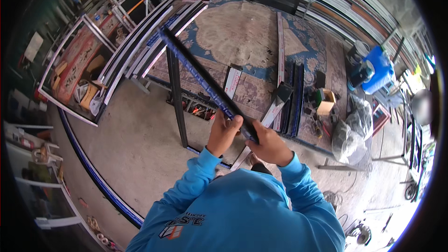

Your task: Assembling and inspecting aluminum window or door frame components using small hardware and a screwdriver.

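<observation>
Both hands grip the near end of a long black metal profile (200,77) with blue printed film along its side, slanting up to the far left. My left hand (225,131) is closed on it with the thumb on top. Just beyond, my right hand (269,143) wraps round the end from the right. A black upright bar (174,98) drops from near the profile's far end toward the floor and meets a short blue-filmed bar (210,157). These look like one frame, though my hands hide the near corner. A white-filmed profile (272,113) slants behind my right hand.
A carpet-covered workbench (242,28) lies ahead, with dark profiles (295,98), a small open box (325,101) and plastic wrap (352,130) at its right. More profiles (140,42) and a white frame (70,112) stand left. A long blue-filmed strip (93,172) lies on the floor.
</observation>
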Demonstrator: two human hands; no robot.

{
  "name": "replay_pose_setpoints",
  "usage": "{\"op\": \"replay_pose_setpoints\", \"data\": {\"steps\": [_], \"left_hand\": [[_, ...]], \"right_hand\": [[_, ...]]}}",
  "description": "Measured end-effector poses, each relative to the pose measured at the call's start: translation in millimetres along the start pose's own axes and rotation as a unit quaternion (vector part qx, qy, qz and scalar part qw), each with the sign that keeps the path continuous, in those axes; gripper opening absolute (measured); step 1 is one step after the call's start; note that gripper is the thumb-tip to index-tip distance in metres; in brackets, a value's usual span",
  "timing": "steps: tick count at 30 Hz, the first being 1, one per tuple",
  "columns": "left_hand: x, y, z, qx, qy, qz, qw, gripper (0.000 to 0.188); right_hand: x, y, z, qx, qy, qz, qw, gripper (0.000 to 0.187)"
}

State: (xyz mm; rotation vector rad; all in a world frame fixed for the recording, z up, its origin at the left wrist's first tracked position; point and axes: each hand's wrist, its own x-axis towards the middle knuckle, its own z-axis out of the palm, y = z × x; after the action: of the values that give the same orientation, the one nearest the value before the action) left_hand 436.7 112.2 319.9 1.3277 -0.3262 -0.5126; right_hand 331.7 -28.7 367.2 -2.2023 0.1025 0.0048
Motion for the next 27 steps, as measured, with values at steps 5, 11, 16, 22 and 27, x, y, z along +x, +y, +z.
{"op": "replay_pose_setpoints", "data": {"steps": [5, 11, 16, 22, 27], "left_hand": [[59.2, -20.9, -46.6, 0.119, -0.003, 0.028, 0.992, 0.046], [158.9, -31.3, -119.2, 0.290, 0.245, 0.049, 0.924, 0.056], [256.6, -30.4, -176.4, 0.394, 0.286, 0.043, 0.873, 0.073], [301.7, -30.8, -198.0, 0.390, 0.331, 0.006, 0.859, 0.082], [319.2, -45.1, -318.7, 0.486, 0.348, 0.190, 0.779, 0.101]], "right_hand": [[26.3, 56.0, -72.3, 0.107, -0.004, -0.044, 0.993, 0.052], [55.8, 95.1, -162.0, 0.095, -0.007, -0.055, 0.994, 0.049], [80.6, 141.9, -166.5, 0.162, -0.056, 0.020, 0.985, 0.038], [71.5, 153.6, -152.3, 0.112, -0.043, -0.051, 0.991, 0.045], [62.9, 140.3, -141.9, 0.102, -0.114, -0.156, 0.976, 0.048]]}}
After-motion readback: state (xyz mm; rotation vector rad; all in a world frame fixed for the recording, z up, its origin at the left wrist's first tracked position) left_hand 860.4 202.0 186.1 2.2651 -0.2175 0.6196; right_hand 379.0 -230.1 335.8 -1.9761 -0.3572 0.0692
